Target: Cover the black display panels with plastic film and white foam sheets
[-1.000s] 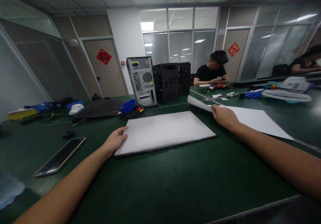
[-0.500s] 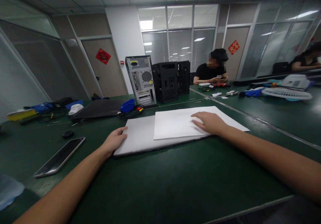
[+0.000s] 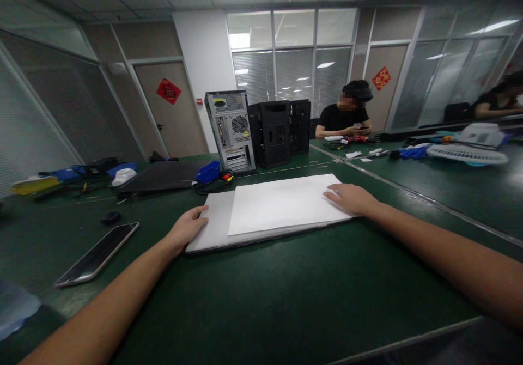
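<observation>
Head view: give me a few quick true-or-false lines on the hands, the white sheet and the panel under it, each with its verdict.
1. The left hand touches the left end of the flat panel. True.
2. The white sheet covers the whole panel. False: a strip of the panel shows bare at its left end.
3. The right hand lies flat on the white sheet, near its right end. True.
4. The phone lies right of the panel. False: it lies left of it, on the green table.
5. The right hand grips a screwdriver. False: it holds nothing and rests palm down on the sheet.
</observation>
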